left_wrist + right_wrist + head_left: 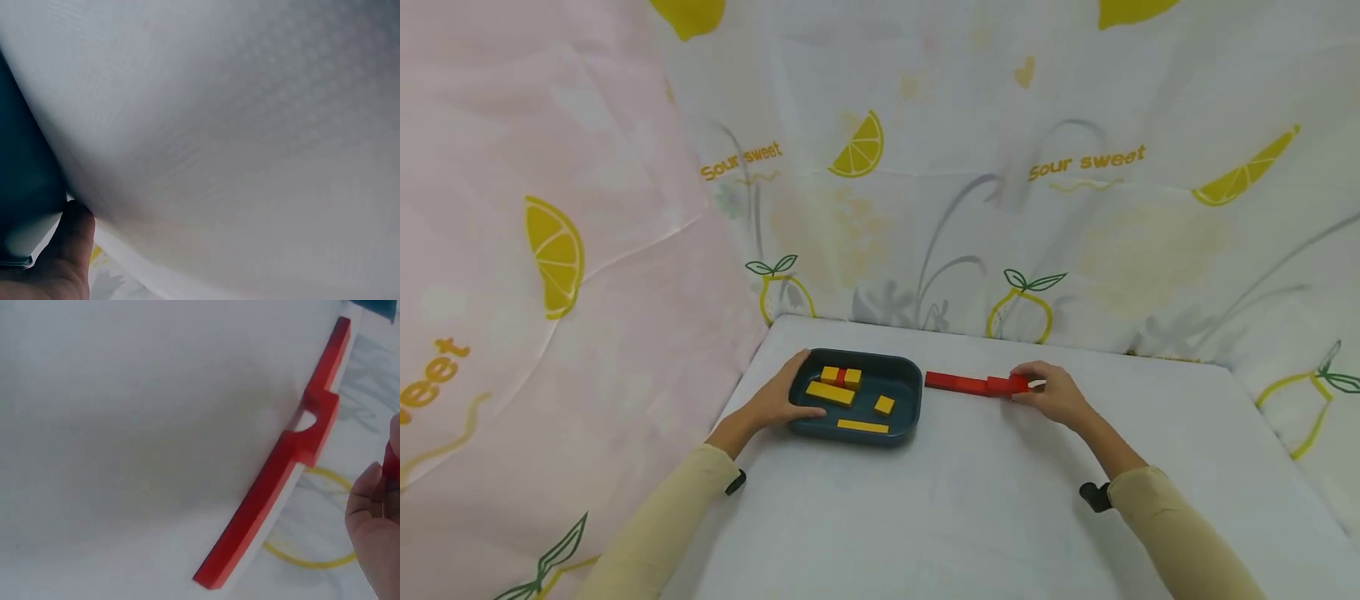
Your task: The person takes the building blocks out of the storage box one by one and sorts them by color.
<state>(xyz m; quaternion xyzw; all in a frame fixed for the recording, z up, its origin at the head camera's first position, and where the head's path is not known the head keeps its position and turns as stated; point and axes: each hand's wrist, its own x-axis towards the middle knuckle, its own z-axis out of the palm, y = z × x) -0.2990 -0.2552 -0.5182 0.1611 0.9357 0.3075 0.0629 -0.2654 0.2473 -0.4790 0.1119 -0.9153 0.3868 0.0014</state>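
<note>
My left hand (780, 396) grips the left end of a dark teal tray (912, 367), its thumb reaching over the near side. In the left wrist view, the fingers (74, 234) lie against the tray's outer wall (28, 150). Inside the tray are several yellow blocks (831, 393) and a small red block (840, 377) between two of them. My right hand (1052, 392) pinches a red block (392, 461) mostly covered by its fingers. Beside that hand, a row of red blocks (955, 382) leads toward the tray; an arch-shaped block (320, 428) sits between two long ones in the right wrist view.
A white cloth covers the table (970, 500). Behind it and at the left hang fabric walls (940, 208) printed with lemons and lettering. Each wrist wears a dark band, the right one (1096, 497) showing at the sleeve's end.
</note>
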